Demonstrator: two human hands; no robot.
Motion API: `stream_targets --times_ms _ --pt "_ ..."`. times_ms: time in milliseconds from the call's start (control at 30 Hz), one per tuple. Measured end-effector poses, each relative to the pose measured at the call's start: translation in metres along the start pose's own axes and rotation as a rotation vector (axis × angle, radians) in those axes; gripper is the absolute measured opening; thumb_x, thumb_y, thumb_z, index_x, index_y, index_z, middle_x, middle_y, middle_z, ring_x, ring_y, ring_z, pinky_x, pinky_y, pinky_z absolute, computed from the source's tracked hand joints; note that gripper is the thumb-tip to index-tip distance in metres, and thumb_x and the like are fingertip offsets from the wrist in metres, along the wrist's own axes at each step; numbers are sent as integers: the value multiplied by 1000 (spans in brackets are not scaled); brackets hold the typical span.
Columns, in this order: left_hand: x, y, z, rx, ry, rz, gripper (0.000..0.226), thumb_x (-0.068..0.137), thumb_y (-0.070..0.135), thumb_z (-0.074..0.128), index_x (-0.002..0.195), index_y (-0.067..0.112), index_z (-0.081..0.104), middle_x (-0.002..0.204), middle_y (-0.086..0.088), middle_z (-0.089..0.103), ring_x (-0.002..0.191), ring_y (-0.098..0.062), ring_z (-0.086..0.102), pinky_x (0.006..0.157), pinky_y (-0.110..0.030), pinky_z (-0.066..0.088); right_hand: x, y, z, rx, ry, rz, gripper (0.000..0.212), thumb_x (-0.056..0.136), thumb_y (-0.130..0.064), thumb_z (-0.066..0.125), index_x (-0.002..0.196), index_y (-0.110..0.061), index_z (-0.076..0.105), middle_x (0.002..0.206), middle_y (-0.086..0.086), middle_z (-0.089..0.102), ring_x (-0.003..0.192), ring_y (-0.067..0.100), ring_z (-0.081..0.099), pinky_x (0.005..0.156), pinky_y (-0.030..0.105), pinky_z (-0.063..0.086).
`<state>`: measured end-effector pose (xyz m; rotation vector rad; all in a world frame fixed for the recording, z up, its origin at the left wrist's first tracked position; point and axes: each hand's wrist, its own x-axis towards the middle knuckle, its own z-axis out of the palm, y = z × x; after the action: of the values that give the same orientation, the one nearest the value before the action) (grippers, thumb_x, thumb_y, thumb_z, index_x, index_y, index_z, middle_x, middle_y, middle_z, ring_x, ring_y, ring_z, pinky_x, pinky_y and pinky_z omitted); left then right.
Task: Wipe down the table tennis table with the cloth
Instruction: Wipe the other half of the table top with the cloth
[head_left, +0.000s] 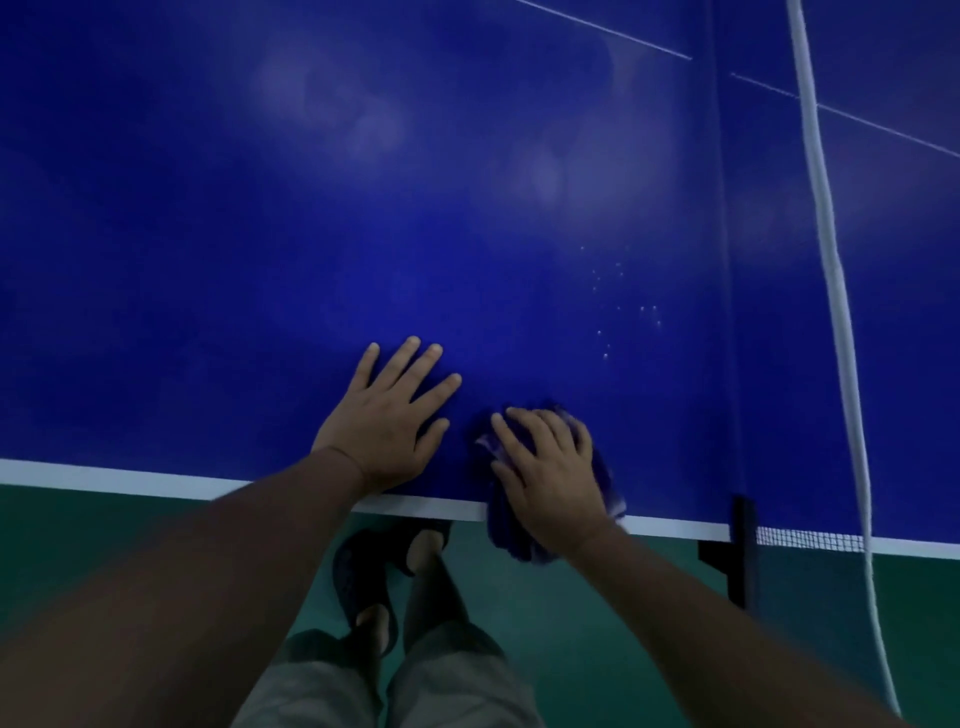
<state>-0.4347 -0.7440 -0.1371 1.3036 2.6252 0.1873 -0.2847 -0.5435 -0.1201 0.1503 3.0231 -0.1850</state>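
**Two hands at the near edge, cloth under the right**

The blue table tennis table (260, 208) fills most of the view. Its white edge line (104, 475) runs along the near side above the green floor (78, 525). The left hand (387, 415) lies flat on the bare table just inside that edge, palm down and fingers spread wide, holding nothing. Below the edge, between the two forearms, are the person's sandalled feet (363, 571) and grey shorts (322, 686).

Just to the right of the left hand, but not touching it, the right hand (550, 467) presses down on the bunched blue-and-white cloth (511, 535). Its fingers are laid over the top of the cloth rather than closed around it. The cloth sits at the table's near edge, and part of it hangs over the white line below the wrist.

Beyond the right hand, a scatter of small droplets (623, 306) dots the surface. Further right stand the black net post (740, 551) and the net (810, 538), with its white top tape (826, 260) crossing the table.
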Motion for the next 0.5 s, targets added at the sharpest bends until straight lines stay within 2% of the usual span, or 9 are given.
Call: stream_targets --times_ms 67,167,233,367,433,500 --pt "2 -1 1 13 -5 3 62 100 53 17 155 29 32 166 -6 19 154 -28 9 122 -59 7 26 23 -6 -6 20 46 52 103 -45 36 144 -18 54 148 8 49 131 35 44 108 58 32" --pt "3 0 0 6 -10 3 61 101 52 18 156 29 31 166 -7 20 154 -28 10 122 -59 8 50 30 -8 34 125 345 52 103 -41 39 146 -14 52 153 11 45 135 37 38 112 58 29" --pt "1 1 0 -6 -15 -1 60 101 51 20 156 29 30 166 -7 19 154 -28 8 122 -59 6 37 9 0 27 159 441 54 103 -41 36 146 -13 51 153 9 45 134 36 40 112 58 30" --pt "3 2 0 13 -37 -6 62 100 52 16 158 28 25 167 -7 14 155 -29 5 122 -59 6 -3 -12 7 15 80 207 52 102 -42 36 144 -16 53 152 1 47 132 28 41 108 56 35" --pt "5 3 -1 25 -52 -11 64 100 52 15 159 28 21 168 -8 11 155 -29 3 122 -60 4 5 5 3 0 46 97 51 102 -43 36 143 -18 54 152 -1 47 132 27 40 107 58 37" --pt "7 4 -3 46 -70 -6 65 99 52 15 159 28 19 168 -9 11 155 -31 4 121 -61 4 31 29 -4 -15 41 77 53 102 -43 35 143 -17 55 151 1 48 131 29 40 106 58 37"
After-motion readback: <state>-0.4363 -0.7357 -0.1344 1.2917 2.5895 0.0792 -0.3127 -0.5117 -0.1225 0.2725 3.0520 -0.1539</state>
